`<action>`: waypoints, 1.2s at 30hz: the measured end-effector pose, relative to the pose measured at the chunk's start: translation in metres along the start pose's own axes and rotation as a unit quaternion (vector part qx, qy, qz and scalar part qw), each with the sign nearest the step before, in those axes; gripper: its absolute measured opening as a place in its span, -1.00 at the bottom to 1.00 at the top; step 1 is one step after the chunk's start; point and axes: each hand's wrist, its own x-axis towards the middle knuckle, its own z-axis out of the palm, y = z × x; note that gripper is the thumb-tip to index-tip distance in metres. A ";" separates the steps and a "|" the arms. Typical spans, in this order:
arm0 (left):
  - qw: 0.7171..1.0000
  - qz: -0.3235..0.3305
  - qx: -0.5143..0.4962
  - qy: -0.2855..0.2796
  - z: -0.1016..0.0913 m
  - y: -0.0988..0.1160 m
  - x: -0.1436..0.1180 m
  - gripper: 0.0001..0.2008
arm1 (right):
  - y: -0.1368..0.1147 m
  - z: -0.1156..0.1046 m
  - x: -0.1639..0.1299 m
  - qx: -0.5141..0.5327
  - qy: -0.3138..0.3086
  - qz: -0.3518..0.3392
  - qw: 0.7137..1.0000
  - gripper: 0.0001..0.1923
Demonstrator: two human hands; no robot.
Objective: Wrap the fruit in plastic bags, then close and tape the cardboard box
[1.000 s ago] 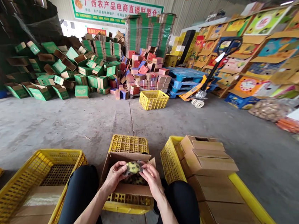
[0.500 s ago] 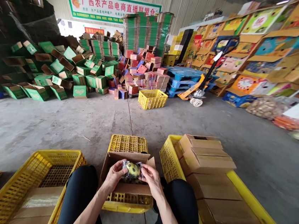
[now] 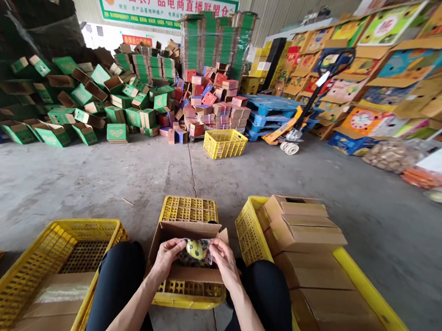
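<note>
Yellow fruit (image 3: 195, 249) in a clear wrap sits low centre of the frame, pinched between left hand (image 3: 167, 255) and right hand (image 3: 223, 257) above the open box (image 3: 189, 277). The slick wrap could slip, likely dropping the fruit.

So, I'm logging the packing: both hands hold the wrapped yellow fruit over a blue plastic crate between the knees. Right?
Not quite. The head view shows both hands, left hand and right hand, holding the wrapped yellow fruit over an open cardboard box that sits on a yellow crate, not a blue one.
</note>
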 end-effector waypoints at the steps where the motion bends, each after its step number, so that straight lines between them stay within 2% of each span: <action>1: 1.000 0.004 0.008 0.004 0.000 0.000 0.000 -0.57 | -0.001 0.000 0.000 -0.009 -0.007 -0.004 1.000 -0.48; 6: 0.999 0.012 0.039 0.003 0.001 0.002 -0.002 -0.58 | -0.002 -0.001 0.000 -0.060 0.000 -0.024 0.998 -0.50; 10: 0.999 0.008 0.038 0.022 0.004 0.004 -0.002 -0.55 | 0.002 0.000 0.001 -0.025 0.033 -0.012 0.999 -0.44; 16: 0.999 0.008 0.028 0.029 0.004 0.002 0.001 -0.52 | -0.001 0.003 0.001 -0.011 0.050 -0.006 0.999 -0.42; 25: 0.993 0.068 0.091 0.037 0.005 0.004 0.000 -0.44 | -0.007 0.005 -0.001 0.001 0.057 -0.002 0.998 -0.39; 31: 0.999 0.000 0.029 0.016 0.003 -0.001 0.002 -0.41 | -0.012 0.005 -0.003 -0.005 0.036 -0.005 0.999 -0.42; 36: 0.999 -0.024 -0.019 -0.022 0.003 -0.001 0.003 -0.43 | -0.014 0.005 -0.004 -0.003 0.021 -0.001 1.000 -0.44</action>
